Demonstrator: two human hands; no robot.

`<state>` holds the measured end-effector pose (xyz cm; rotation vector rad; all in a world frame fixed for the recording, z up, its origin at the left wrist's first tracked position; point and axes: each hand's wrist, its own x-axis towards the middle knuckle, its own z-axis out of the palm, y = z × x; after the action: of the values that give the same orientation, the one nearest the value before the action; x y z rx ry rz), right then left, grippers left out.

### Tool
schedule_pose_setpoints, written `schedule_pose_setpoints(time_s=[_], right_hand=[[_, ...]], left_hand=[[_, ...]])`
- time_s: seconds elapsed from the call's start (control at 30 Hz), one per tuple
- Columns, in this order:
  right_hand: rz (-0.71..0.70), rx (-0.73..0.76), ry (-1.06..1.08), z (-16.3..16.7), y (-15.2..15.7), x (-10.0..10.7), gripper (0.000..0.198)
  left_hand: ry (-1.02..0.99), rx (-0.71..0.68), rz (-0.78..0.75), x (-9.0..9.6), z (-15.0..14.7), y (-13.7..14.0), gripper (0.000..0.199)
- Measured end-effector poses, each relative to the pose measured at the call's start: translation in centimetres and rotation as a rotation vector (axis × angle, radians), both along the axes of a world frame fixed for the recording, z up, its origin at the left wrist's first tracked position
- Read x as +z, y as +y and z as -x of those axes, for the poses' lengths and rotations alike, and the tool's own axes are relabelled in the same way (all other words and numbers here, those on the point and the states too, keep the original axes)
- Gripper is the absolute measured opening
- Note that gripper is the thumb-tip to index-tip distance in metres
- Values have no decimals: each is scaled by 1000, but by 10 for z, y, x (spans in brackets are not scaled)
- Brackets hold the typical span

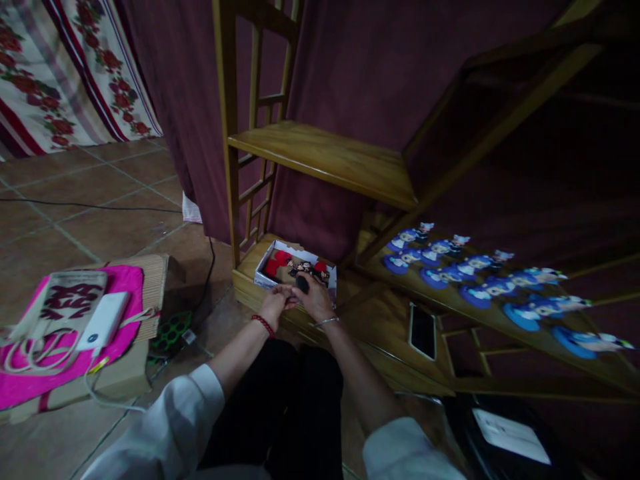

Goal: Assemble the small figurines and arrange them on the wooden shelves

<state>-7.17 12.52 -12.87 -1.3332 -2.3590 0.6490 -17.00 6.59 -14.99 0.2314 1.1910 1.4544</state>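
In the head view a shallow white cardboard box (263, 268) sits on the low wooden shelf, with red round pieces (283, 258) and several small black-and-red figurines (296, 268) inside. My right hand (318, 301) is over the front edge of the box, closed on a small dark rounded object (302, 284) whose kind I cannot make out. Just left of it, my left hand (278, 303) has its fingers curled together, close to the right fingertips. Whether anything is between the left fingers is hidden.
Several blue-based figurines (440, 273) stand in rows on the shelf board at right. Near them lies a dark-screened phone or tablet (423, 331). At left, a cardboard box (125, 373) bears a pink cloth, a white power bank (105, 320) and a cloth bag. Cables cross the tiled floor.
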Motion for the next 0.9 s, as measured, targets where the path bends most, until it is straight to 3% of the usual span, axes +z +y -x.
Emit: schedule_pose_setpoints(time_s=[0.27,0.43,0.6,0.77,0.9], right_hand=[[40,-50,-48,-2,15,-21,41],[114,-56,-140,-6,21,-31,38],[211,-60,-209,-6,26,-36,36],[244,-67,-256,-6,28,-42,42],[239,-76,-281,-6,29,-45,49]], left_hand=[[68,48,53,-7,0,2,10],[247,107,-3,-10,2,14,15],[804,41,-35,-14,17,24,22],[1357,-196,-108,-18,24,26,21],[1627,-366,-204,-22,21,28,21]])
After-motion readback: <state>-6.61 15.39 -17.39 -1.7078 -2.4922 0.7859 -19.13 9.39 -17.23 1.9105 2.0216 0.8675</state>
